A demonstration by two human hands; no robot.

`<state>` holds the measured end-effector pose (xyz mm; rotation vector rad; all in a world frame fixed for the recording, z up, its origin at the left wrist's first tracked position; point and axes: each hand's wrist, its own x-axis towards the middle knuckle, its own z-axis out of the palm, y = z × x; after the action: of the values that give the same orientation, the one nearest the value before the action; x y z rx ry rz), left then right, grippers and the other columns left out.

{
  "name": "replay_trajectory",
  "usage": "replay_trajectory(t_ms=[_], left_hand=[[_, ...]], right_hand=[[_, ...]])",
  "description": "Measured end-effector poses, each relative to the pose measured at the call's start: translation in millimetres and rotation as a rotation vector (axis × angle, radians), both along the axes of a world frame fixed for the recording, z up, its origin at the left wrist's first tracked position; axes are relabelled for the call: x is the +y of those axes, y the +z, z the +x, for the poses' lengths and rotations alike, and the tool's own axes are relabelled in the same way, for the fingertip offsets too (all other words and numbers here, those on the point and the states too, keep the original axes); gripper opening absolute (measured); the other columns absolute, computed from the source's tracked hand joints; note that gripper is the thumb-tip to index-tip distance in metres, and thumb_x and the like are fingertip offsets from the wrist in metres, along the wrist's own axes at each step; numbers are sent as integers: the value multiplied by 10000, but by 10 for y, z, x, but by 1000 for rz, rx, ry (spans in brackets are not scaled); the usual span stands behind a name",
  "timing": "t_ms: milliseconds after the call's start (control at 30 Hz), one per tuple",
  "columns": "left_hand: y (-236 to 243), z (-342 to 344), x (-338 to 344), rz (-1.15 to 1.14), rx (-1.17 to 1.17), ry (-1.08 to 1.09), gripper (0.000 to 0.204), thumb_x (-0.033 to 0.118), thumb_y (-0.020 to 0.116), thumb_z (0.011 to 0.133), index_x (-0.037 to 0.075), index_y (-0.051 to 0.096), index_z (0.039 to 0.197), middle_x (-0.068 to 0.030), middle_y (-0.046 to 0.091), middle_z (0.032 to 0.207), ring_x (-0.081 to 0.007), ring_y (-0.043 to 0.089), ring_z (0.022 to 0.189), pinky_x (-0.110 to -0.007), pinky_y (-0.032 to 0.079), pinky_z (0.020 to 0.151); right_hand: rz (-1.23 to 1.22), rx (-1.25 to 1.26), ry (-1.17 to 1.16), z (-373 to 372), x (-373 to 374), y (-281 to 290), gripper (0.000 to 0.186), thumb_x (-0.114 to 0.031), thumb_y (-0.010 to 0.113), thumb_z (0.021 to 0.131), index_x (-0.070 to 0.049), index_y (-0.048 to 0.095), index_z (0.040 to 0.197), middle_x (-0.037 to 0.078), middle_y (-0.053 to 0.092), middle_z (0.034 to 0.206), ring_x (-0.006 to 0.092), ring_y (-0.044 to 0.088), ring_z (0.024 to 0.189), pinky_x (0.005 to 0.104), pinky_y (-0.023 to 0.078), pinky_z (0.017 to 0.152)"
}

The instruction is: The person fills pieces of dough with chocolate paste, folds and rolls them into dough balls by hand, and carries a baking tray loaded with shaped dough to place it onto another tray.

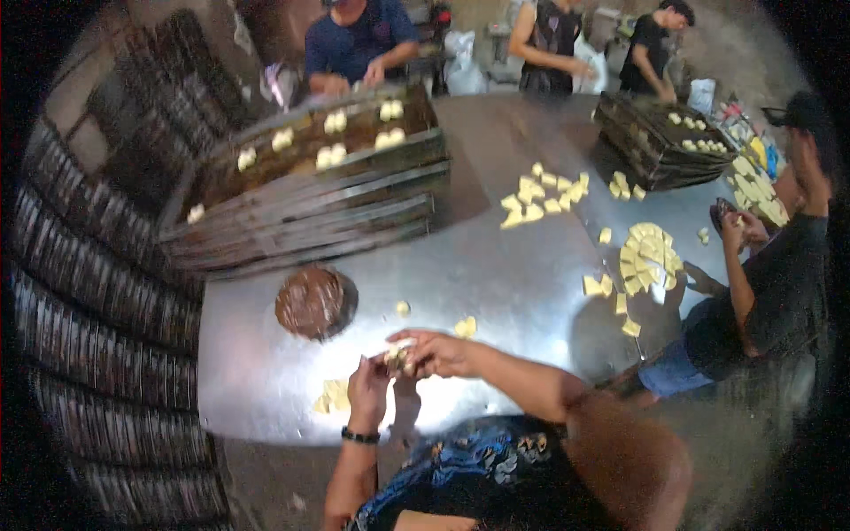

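Observation:
My left hand [368, 389] and my right hand [436, 354] meet over the steel table [248, 372], fingers closed on a small piece of pale dough with something dark on it [397, 357]. Flat pale dough pieces [332, 396] lie just beside my left hand. Beyond my hands are a small pale lump [403, 308] and another dough piece [466, 327]. A round brown mass [310, 301] with a glossy surface sits to the upper left of my hands.
Stacked dark trays [301, 212] with dough pieces stand back left, another stack [655, 150] back right. Cut dough [646, 257] lies right. Dense tray racks [106, 336] border the left. A co-worker [779, 248] works on the right; three others [359, 44] work behind.

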<state>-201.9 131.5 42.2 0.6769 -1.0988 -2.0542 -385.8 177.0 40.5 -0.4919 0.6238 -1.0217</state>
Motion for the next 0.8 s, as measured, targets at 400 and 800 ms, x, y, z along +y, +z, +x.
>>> replay_trajectory(t_ms=[400,800], left_hand=[[-7,-405,327,-48,-306,-14,333,232,440,916,-44,561,1058,-84,610,906,-122,550,728,-229,439,624],[61,-328,353,-764,-368,-2,549,389,377,910,-105,530,1096,-226,363,1311,-318,469,1120,-346,382,915]], right_hand=[[196,254,-166,-525,454,17,214,-17,534,804,26,603,1002,135,594,953,120,595,719,233,487,591],[-576,1336,-610,29,496,155,119,-38,593,736,11,612,843,129,594,853,241,615,755,307,505,667]])
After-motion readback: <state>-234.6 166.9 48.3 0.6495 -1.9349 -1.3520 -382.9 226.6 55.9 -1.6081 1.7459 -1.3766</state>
